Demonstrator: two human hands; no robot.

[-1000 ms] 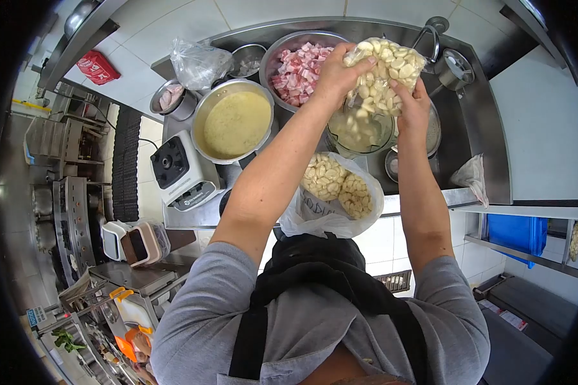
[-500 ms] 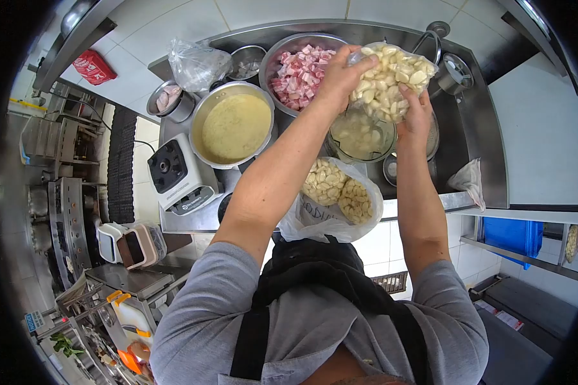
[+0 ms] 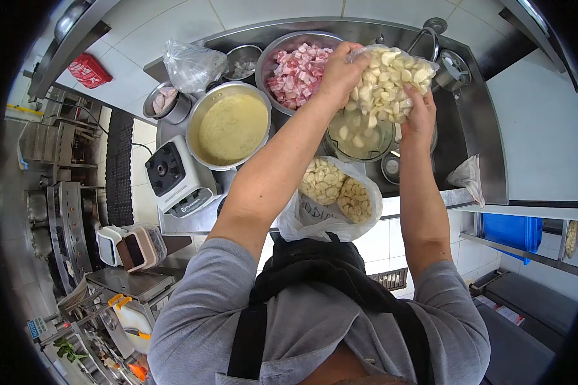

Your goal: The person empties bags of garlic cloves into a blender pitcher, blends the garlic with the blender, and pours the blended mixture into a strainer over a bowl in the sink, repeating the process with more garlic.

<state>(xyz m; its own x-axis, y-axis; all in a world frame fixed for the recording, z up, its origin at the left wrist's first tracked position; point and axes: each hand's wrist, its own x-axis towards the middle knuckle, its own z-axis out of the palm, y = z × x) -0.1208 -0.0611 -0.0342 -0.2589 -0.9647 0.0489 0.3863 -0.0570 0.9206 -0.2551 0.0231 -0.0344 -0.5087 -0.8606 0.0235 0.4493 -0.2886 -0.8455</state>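
Note:
My left hand (image 3: 343, 74) grips the upper left edge of a clear plastic bag of peeled garlic cloves (image 3: 392, 86). At its lower right side, my right hand (image 3: 419, 115) is closed around the bag. The bag is tilted over a clear container (image 3: 390, 142) with cloudy liquid and cloves in it, and cloves spill from the bag's lower left toward it. Nearer my body lies an open white plastic bag (image 3: 295, 221) holding two portions of garlic cloves, with handwriting on it.
A large bowl of cubed meat (image 3: 295, 77) stands behind my left forearm. To the left are a pot of yellowish liquid (image 3: 231, 128), a white blender base (image 3: 180, 176) and a small metal pot (image 3: 173, 106). A metal faucet (image 3: 430, 38) rises behind the bag.
The garlic bag has tipped slightly, and its cloves have shifted down and left, with some dropping toward the container. Both hands keep their hold. The view has shifted a little.

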